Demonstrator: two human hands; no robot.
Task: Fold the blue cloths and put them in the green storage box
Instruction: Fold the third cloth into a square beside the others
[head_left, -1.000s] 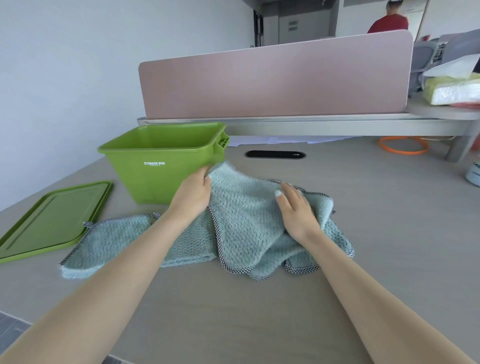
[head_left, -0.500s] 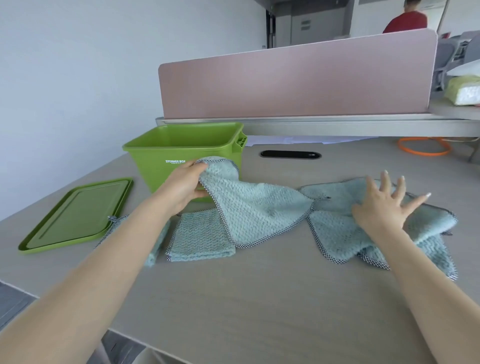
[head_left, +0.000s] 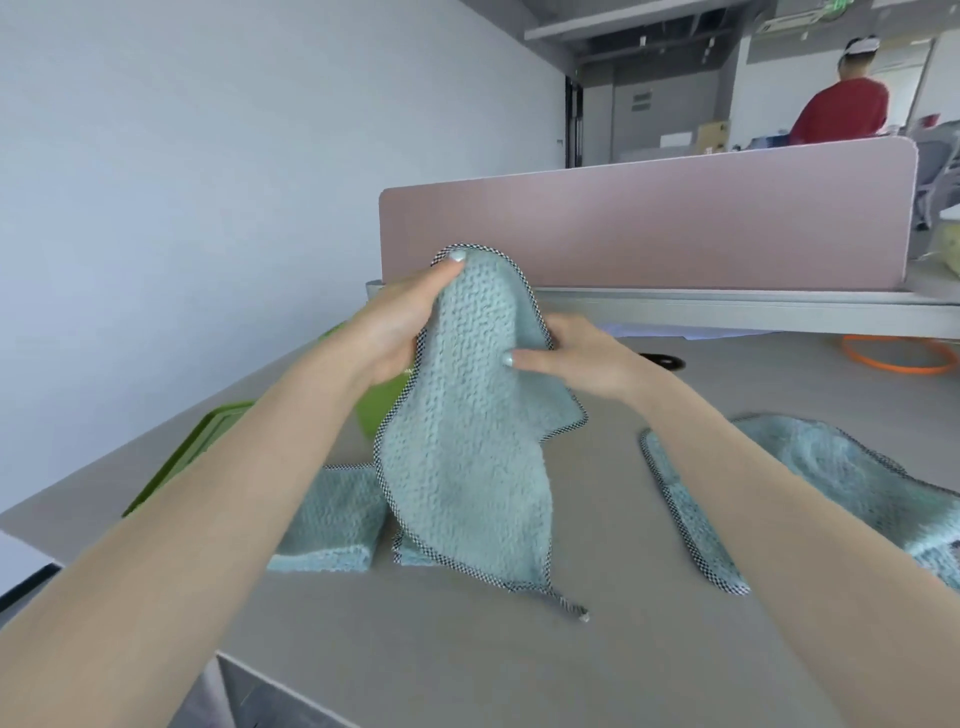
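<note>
Taking the raised cloth (head_left: 467, 441) as your landmark: far to its left the green lid (head_left: 192, 457) lies flat on the desk (head_left: 649, 649), and just left of its hanging bottom edge 1 folded cloth (head_left: 332, 525) rests on the desk. Behind it, only a sliver of the green box (head_left: 382, 405) shows past your left wrist, so whether anything is inside cannot be told. Your left hand (head_left: 395, 327) pinches the cloth's top edge, thumb in front and fingers behind, holding it up with its lower hem touching the desk. Your right hand (head_left: 576, 358) grips its right edge lower down, thumb pressed across the front. To the right, well apart, 1 more cloth (head_left: 810, 483) lies crumpled on the desk, with the pink divider (head_left: 701, 228) behind everything. You look to be at the start of folding this second cloth. The next move probably calls for finding 2 matching corners, spreading it square, then halving it cleanly; the loose hanging loop at the hem could snag.
</note>
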